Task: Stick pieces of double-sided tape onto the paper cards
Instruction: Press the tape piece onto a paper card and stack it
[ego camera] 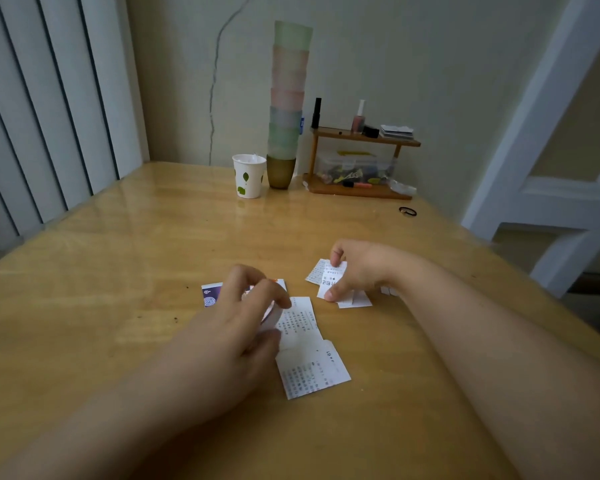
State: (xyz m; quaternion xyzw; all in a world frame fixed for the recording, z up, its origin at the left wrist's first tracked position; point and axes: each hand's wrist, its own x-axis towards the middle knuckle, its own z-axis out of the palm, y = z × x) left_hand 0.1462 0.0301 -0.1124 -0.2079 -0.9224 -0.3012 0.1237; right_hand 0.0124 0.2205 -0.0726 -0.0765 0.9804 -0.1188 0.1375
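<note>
While the left hand (246, 317) curls around a small tape roll (270, 315), the right hand (352, 271) pinches a paper card (331, 282) just right of it, above the table (118, 271), long axis pointing away

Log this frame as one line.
left hand: grips tape roll | right hand: pinches paper card | table: more cards
</note>
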